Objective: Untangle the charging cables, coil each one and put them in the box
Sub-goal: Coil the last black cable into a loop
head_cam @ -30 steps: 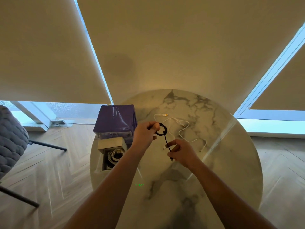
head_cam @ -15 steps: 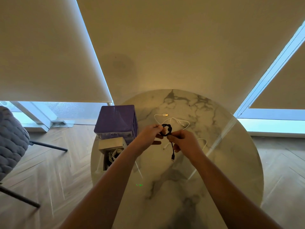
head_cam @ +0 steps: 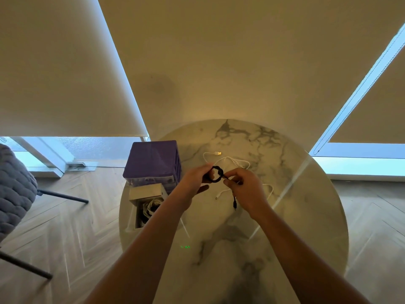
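A black cable (head_cam: 215, 174) is wound into a small coil held above the round marble table (head_cam: 306, 216). My left hand (head_cam: 195, 181) pinches the coil's left side. My right hand (head_cam: 245, 186) grips the cable's loose tail, whose plug hangs down below the hand. A white cable (head_cam: 230, 161) lies loose on the table behind my hands, its gold USB plug toward the far side. An open white box (head_cam: 145, 190) at the table's left edge holds coiled white cables.
A purple box (head_cam: 151, 161) stands behind the white box at the table's left edge. A grey padded chair (head_cam: 15, 189) stands on the wooden floor at far left. Window blinds hang behind the table.
My right hand has come up from the hanging tail to meet the coil beside my left hand, wrapping more black cable onto it. The dangling end is shorter.
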